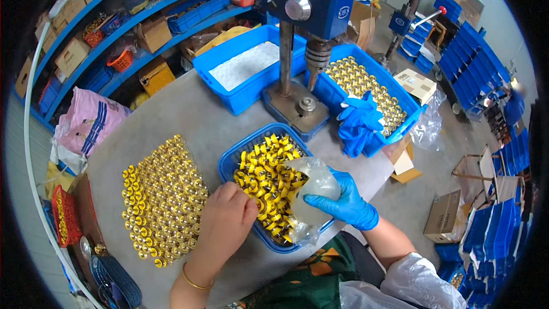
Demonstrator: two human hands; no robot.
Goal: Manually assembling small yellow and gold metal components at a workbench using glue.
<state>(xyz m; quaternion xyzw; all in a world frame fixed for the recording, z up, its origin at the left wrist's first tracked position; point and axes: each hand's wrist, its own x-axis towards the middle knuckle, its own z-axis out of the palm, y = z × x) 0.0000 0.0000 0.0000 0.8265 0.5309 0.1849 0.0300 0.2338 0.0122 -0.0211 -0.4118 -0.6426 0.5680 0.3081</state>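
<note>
My right hand (341, 199), in a blue glove, grips a translucent whitish plastic container (318, 180) and holds it tilted over the right side of a blue plastic basket (227, 157). Inside the basket lies a heap of small yellow-and-dark metal parts (266, 163). Bare, with a thin gold bangle at the wrist, my left hand (229, 210) rests at the basket's left edge, its fingers curled in beside the heap. Whatever the left fingers hold, if anything, is hidden. Left of that hand, many brass-coloured round parts (168, 200), some with yellow rings, stand upright in a dense group on the grey table (171, 120).
A blue press (303, 6) stands behind the basket. Beside it are a blue bin with a white liner (243, 68) and a blue bin (412, 117) of brass parts with a blue glove (361, 121) on its edge. Blue shelves (128, 68) run along the left.
</note>
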